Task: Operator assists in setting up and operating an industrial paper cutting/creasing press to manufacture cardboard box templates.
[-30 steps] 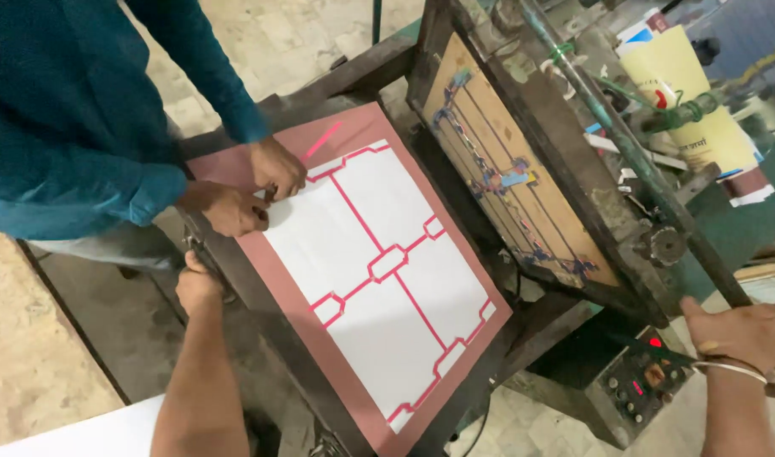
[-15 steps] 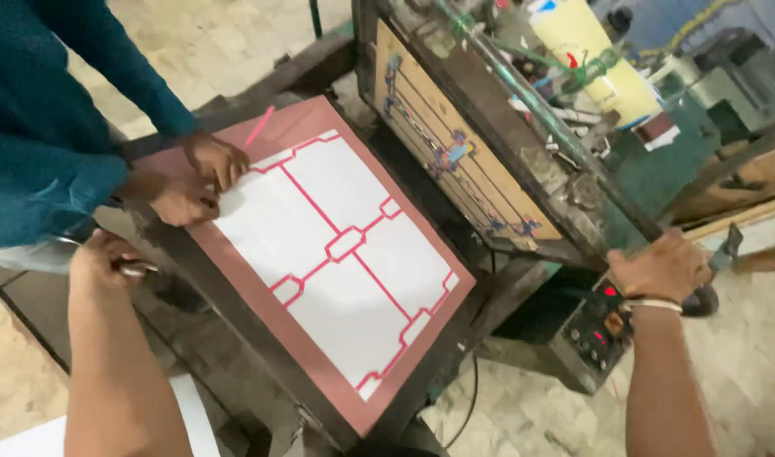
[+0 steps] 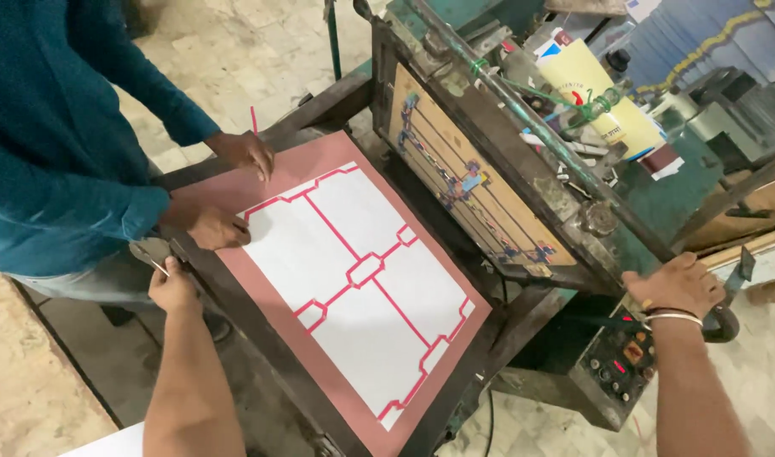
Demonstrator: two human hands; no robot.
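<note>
A white card sheet with red cut lines (image 3: 362, 271) lies on the brown-pink platen board (image 3: 320, 364) of a die-cutting press. My left hand (image 3: 172, 286) grips the platen's dark left edge, beside a small metal piece (image 3: 149, 250). My right hand (image 3: 675, 283), with a bangle on the wrist, is closed on a dark lever (image 3: 726, 317) above the control box (image 3: 616, 364). A person in a teal sleeve stands at the left; one of that person's hands (image 3: 245, 152) touches the sheet's top corner, the other hand (image 3: 210, 227) presses its left edge.
The upright wooden die board with cutting rules (image 3: 472, 186) faces the platen in the green machine frame (image 3: 650, 203). A yellow bottle (image 3: 590, 93) and clutter sit on the machine top. Stone floor (image 3: 235, 51) lies beyond; a pale slab (image 3: 24, 381) lies at lower left.
The view has shifted. The other person's hand moved up to the sheet's top corner. My right hand stays on the lever and my left on the platen edge.
</note>
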